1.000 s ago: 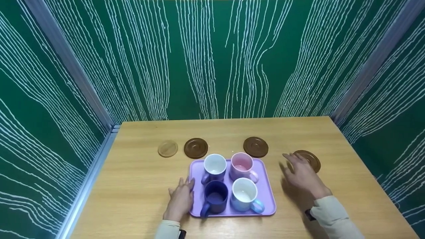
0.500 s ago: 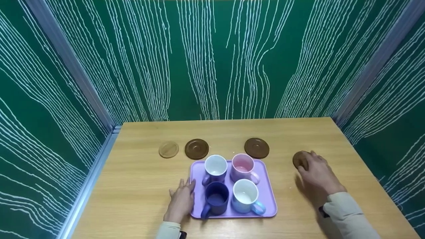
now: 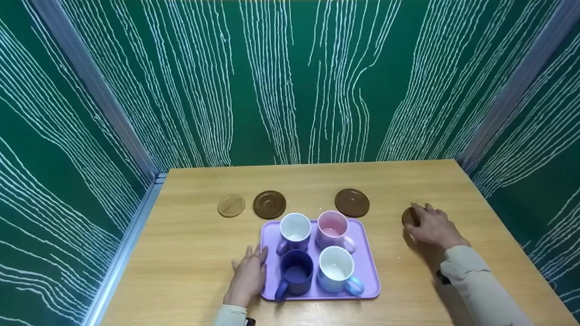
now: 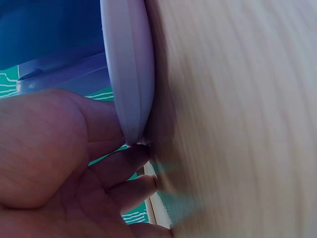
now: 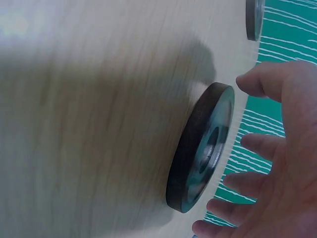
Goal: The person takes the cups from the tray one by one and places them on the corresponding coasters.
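Our right hand (image 3: 436,227) is out to the right of the tray (image 3: 362,253), over the right brown coaster (image 5: 200,148), which looks flat on the bench (image 3: 471,226) about level with the tray's far edge. Key geometry: the coaster lies below our fingers, on the tray side of the palm; it's round, so no long axis to line up with. Right wrist view has our fingers and thumb apart, gap to the disc, nothing held. Our left hand (image 3: 248,277) is at the tray's left edge, fingers extended and touching the rim, no grip; it's well apart from that coaster, so right is nearer. On the tray: four mugs (image 3: 336,269). Just past the tray's far edge we've got two more brown coasters (image 3: 352,202), plus a pale coaster (image 3: 231,205) beyond its far-left corner.
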`<move>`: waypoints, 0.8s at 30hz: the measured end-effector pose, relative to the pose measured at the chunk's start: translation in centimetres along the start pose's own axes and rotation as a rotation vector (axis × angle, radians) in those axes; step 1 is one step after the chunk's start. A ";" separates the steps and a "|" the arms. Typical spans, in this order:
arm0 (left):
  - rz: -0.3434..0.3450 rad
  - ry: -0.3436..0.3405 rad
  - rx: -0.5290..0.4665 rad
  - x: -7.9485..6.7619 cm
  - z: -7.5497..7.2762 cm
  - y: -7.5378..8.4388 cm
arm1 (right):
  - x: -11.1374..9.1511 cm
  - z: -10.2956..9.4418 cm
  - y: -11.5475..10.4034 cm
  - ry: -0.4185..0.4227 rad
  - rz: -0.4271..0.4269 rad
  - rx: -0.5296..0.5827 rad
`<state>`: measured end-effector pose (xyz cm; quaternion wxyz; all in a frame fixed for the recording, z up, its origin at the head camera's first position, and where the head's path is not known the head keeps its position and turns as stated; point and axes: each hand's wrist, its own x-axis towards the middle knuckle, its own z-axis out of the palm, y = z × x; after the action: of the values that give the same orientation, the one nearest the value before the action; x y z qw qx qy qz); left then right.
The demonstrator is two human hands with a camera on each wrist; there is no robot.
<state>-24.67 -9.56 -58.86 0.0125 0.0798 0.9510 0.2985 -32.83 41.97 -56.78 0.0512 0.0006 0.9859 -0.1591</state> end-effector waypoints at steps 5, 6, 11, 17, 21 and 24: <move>0.004 0.000 -0.011 -0.1 0.1 0.0 | 0.4 0.2 -0.1 -0.034 0.029 -0.005; 0.007 0.003 -0.010 -0.1 0.0 0.0 | 0.5 0.2 -0.1 -0.033 0.027 -0.006; 0.001 0.006 -0.004 -0.1 -0.1 0.1 | 0.6 0.4 -0.3 -0.032 0.021 -0.008; -0.004 0.003 -0.012 0.0 -0.2 0.2 | 0.7 0.7 -0.1 -0.047 0.027 -0.005; -0.018 -0.008 -0.017 0.0 -0.2 0.2 | 0.8 0.7 -0.1 -0.055 0.028 0.002; -0.027 -0.019 -0.020 0.0 -0.2 0.2 | 0.9 0.7 0.0 -0.055 0.025 0.005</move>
<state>-24.68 -9.48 -58.54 0.0262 0.0697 0.9487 0.3072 -33.64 41.70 -57.49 0.0802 0.0089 0.9837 -0.1608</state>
